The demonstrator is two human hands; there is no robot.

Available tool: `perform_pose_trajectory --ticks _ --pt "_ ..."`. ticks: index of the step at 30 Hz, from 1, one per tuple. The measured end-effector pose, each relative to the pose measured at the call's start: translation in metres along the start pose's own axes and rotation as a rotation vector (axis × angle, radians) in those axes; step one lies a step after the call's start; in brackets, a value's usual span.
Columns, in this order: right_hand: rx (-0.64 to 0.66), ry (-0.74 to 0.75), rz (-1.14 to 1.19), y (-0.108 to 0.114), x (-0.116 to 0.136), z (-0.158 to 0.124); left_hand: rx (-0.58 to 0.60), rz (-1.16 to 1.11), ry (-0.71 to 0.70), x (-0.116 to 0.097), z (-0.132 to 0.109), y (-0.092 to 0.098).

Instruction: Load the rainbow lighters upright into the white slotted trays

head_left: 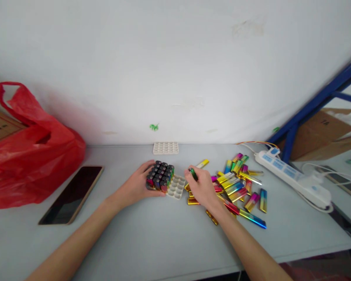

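A white tray with round cells (177,186) lies in front of me, its right part showing bare cells. Upright shiny cases with black ends (161,174), slim and lighter-like, stand packed in its left part. My left hand (144,180) wraps round the left side of this packed group, thumb along the near edge. Just right of the tray, my right hand (201,185) pinches a green metallic case (193,174) with a dark end. Beneath and beyond that hand lies a loose pile of multicoloured metallic cases (235,188), partly hidden by the hand and forearm.
Against the wall stands another white celled tray (165,148). A phone (71,195) and a red plastic bag (32,156) are on the left. To the right lie a white power strip (294,177) with cables, a blue metal frame (318,95) and a cardboard box (321,134).
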State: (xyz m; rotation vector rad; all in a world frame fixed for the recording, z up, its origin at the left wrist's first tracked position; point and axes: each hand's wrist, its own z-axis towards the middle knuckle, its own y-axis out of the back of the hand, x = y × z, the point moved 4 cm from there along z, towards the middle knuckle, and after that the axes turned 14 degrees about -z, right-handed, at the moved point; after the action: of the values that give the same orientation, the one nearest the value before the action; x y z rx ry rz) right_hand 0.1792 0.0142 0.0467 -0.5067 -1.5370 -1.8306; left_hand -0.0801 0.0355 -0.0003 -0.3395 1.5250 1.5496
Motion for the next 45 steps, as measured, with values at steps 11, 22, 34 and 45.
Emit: perform_pose_trajectory --ticks 11,22,34,45 --pt "0.057 0.205 -0.050 0.006 0.006 0.003 0.001 -0.015 -0.026 -0.007 0.000 0.000" --pt "0.067 0.280 -0.291 -0.006 -0.013 0.008 0.005 -0.026 -0.003 -0.012 0.000 0.000" --pt "0.095 0.355 -0.432 -0.001 -0.010 0.003 0.016 -0.003 -0.032 -0.009 0.001 0.002" --pt "0.090 0.238 -0.498 0.035 -0.097 0.029 0.021 0.034 -0.031 0.000 0.000 0.002"
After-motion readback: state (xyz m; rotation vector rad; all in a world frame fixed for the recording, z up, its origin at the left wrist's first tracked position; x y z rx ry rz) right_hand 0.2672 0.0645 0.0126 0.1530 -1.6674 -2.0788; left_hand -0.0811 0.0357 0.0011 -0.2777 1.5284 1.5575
